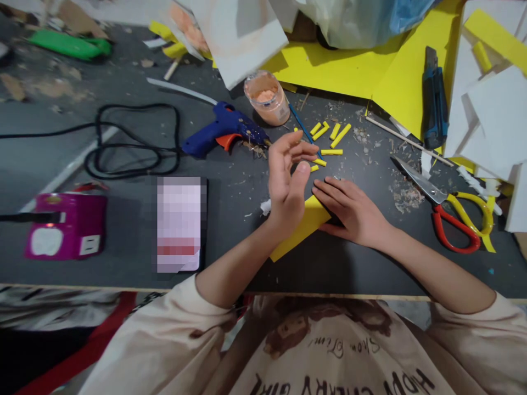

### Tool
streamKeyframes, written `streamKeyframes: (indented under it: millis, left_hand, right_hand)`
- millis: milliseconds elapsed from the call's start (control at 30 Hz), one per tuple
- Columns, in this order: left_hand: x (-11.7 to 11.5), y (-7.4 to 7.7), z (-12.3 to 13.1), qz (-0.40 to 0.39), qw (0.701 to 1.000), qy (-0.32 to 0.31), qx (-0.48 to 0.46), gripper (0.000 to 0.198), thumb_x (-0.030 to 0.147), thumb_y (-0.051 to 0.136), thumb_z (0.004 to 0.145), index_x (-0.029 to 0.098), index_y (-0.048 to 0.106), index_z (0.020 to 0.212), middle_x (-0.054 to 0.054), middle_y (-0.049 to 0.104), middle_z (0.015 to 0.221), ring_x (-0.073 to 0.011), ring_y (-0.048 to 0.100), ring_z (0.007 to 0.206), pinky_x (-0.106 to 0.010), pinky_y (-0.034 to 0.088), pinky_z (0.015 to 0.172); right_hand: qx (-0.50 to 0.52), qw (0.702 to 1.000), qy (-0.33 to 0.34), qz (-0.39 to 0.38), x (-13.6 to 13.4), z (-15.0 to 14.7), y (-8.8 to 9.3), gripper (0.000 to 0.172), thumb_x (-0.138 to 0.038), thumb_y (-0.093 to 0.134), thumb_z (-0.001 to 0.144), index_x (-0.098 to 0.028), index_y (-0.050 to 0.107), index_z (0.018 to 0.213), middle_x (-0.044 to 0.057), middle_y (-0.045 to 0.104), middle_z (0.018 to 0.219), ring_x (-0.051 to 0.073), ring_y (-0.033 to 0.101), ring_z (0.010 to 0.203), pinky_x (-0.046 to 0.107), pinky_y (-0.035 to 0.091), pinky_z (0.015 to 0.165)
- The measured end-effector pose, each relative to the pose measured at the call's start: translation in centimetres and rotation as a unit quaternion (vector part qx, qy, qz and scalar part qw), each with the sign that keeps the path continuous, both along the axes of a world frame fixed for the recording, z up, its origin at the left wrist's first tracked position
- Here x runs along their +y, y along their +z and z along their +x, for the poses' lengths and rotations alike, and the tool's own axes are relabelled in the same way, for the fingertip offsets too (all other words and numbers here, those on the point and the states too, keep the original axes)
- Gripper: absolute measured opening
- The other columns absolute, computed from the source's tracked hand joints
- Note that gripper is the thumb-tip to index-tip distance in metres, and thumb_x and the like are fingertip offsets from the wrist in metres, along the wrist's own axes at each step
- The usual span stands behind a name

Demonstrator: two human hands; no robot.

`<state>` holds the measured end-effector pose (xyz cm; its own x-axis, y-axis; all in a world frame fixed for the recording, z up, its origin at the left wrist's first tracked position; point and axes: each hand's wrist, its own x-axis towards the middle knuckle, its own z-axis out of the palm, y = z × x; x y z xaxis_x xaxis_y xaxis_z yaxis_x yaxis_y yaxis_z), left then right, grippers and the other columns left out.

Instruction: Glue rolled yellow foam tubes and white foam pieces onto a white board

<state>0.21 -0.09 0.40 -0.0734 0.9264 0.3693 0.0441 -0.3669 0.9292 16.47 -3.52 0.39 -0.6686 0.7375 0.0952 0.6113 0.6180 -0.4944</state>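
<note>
A piece of yellow paper lies slantwise on the dark table before me. My right hand is flat at its right end, fingers stretched out and touching the paper's edge. Over the paper's left part my left hand is raised, palm turned inward and fingers loosely bent apart, with nothing visible in it. Just beyond my fingertips are several small yellow paper rolls. A thin blue stick lies among them, its near end close to my left fingers.
Left of my hands are a blue glue gun, a phone, a purple box and a black cable. A jar stands behind. Scissors, a wooden stick and a utility knife lie right.
</note>
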Motion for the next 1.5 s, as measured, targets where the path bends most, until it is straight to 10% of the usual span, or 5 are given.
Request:
streamKeyframes:
  millis: [367,467,767,1100,1500]
  left_hand:
    - [-0.7,-0.3,-0.1,-0.026,0.997,-0.009,0.076,0.03,0.049,0.036,0.096,0.036,0.044,0.122,-0.007,0.061,0.11,-0.0222,0.061,0.104,-0.043,0.051,0.091]
    - [-0.9,-0.3,-0.1,-0.025,0.996,-0.027,0.077,0.032,0.049,0.038,0.096,0.033,0.047,0.122,-0.007,0.062,0.113,-0.0222,0.061,0.106,-0.042,0.05,0.093]
    - [-0.5,0.7,-0.2,-0.126,0.962,-0.211,0.121,0.027,0.046,0.058,0.087,0.019,0.06,0.088,0.004,0.053,0.065,-0.0083,0.046,0.055,-0.021,0.039,0.054]
    - [-0.1,0.6,0.4,-0.222,0.964,-0.129,0.073,0.013,0.03,0.058,0.077,0.021,0.049,0.077,0.007,0.043,0.057,-0.0068,0.036,0.048,-0.02,0.031,0.047]
    - [-0.4,0.4,0.5,-0.184,0.978,-0.086,0.034,0.022,0.03,0.063,0.078,0.022,0.042,0.079,0.008,0.037,0.064,-0.0053,0.031,0.048,-0.019,0.029,0.046]
  right_hand:
    - [0.013,1.0,-0.008,-0.017,0.2,-0.6,-0.1,0.045,-0.033,0.056,0.089,-0.019,0.053,0.132,0.014,0.051,0.146,0.029,0.042,0.138,0.054,0.033,0.113]
    - [0.127,0.99,0.003,-0.058,0.2,-0.9,-0.1,0.023,-0.023,0.049,0.091,-0.02,0.062,0.109,0.009,0.071,0.111,0.022,0.064,0.108,0.042,0.049,0.095]
    - [0.36,0.891,-0.248,-0.123,0.7,0.4,0.9,0.008,-0.027,0.057,0.089,-0.023,0.064,0.089,0.001,0.069,0.086,0.013,0.064,0.079,0.027,0.051,0.071]
    - [0.481,0.784,-0.326,-0.218,1.4,0.7,-0.1,0.022,-0.045,0.064,0.085,-0.026,0.061,0.096,-0.003,0.062,0.078,0.008,0.054,0.057,0.022,0.048,0.053]
    - [0.407,0.852,-0.296,-0.146,1.3,0.8,0.4,0.015,-0.035,0.069,0.082,-0.024,0.062,0.089,-0.003,0.054,0.078,0.01,0.051,0.066,0.024,0.043,0.06]
